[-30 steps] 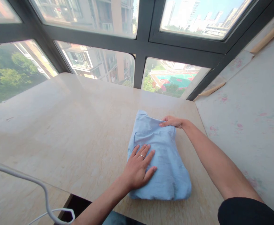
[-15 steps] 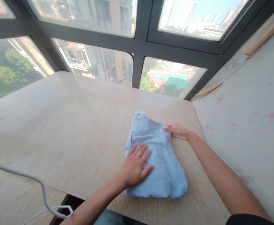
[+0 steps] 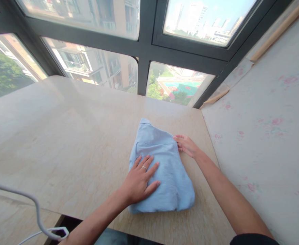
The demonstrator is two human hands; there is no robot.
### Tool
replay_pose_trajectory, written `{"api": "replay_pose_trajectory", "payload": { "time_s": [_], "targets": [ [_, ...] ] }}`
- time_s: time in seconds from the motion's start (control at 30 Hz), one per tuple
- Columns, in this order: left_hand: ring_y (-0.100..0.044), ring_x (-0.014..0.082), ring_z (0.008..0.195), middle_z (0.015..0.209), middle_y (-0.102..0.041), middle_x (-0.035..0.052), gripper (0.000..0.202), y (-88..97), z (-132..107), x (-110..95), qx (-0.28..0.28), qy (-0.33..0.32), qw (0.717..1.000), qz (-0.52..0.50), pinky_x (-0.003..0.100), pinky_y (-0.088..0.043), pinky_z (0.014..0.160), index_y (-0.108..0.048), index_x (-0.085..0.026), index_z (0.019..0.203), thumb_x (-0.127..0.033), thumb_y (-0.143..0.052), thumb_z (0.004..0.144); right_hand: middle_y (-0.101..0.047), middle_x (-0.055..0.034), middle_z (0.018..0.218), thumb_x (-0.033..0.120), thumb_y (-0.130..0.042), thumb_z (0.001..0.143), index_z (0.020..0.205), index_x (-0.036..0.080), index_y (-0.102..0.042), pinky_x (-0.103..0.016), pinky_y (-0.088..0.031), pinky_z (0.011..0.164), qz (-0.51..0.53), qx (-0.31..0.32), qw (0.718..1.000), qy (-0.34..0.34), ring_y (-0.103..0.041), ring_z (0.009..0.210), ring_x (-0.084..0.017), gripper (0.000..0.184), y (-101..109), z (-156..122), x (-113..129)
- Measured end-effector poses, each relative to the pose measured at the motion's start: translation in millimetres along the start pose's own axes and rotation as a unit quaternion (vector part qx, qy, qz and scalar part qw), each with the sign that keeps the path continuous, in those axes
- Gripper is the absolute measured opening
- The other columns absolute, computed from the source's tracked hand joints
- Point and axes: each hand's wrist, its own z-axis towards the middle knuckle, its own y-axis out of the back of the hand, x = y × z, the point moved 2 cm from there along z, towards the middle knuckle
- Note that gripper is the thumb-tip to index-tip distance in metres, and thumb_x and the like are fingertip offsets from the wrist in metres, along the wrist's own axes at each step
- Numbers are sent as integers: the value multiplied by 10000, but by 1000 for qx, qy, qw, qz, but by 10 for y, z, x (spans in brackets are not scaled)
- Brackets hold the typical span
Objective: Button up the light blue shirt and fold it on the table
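Note:
A light blue shirt [image 3: 162, 177] lies folded on the pale marble-look surface, its narrow collar end pointing to the window and its wider end towards me. My left hand [image 3: 140, 180] rests flat on the middle of the shirt, fingers spread, a ring on one of them. At the upper right edge of the cloth is my right hand [image 3: 186, 144], closed on that edge. Some of its fingertips are hidden by the fabric.
Dark window frames [image 3: 143, 68] border the marble-look surface [image 3: 88, 143] at the back. A wall with floral paper [image 3: 262, 143] rises at the right. A grey-white cable [image 3: 35, 204] hangs at the lower left, by my left forearm.
The whole view has shifted slightly, so everything sits further left. My right hand has moved slightly at the shirt's edge. My left hand stays flat on the shirt.

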Motion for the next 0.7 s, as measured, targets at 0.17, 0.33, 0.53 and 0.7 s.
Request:
{"api": "replay_pose_trajectory", "payload": {
  "time_s": [0.17, 0.33, 0.53, 0.7],
  "targets": [
    [-302, 296, 1477, 1580, -369, 100, 641, 14, 9, -13, -5, -1, 1000, 2, 554, -210, 1216, -408, -263, 1499, -607, -402, 958, -729, -89, 1032, 450, -882, 653, 1192, 245, -498, -322, -573, 629, -62, 81, 994, -42, -709, 816, -223, 692, -3, -452, -107],
    [-314, 298, 1471, 1565, -388, 125, 648, 0, -3, -44, -7, 0, 1000, 21, 551, -221, 1213, -411, -220, 1497, -593, -391, 967, -713, -48, 862, 439, -900, 599, 947, 262, -544, -338, -570, 644, -29, 16, 999, -18, -683, 760, -215, 529, 93, -598, -387],
    [-349, 295, 1454, 1550, -405, 151, 601, -15, -73, -96, -48, 13, 998, 40, 538, -255, 1204, -431, -187, 1479, -529, -384, 987, -705, -83, 932, 580, -718, 753, 954, 280, -509, -384, -586, 733, 11, -57, 998, 32, -691, 835, -249, 416, 99, -763, -583],
    [-346, 290, 1456, 1551, -394, 176, 568, -50, -187, -107, -77, 11, 995, 62, 515, -289, 1194, -409, -146, 1484, -443, -378, 1001, -658, -160, 1172, 624, -668, 762, 1169, 238, -499, -407, -590, 771, -140, -129, 978, 84, -679, 983, -282, 586, 86, -1102, -676]
  ]
}}
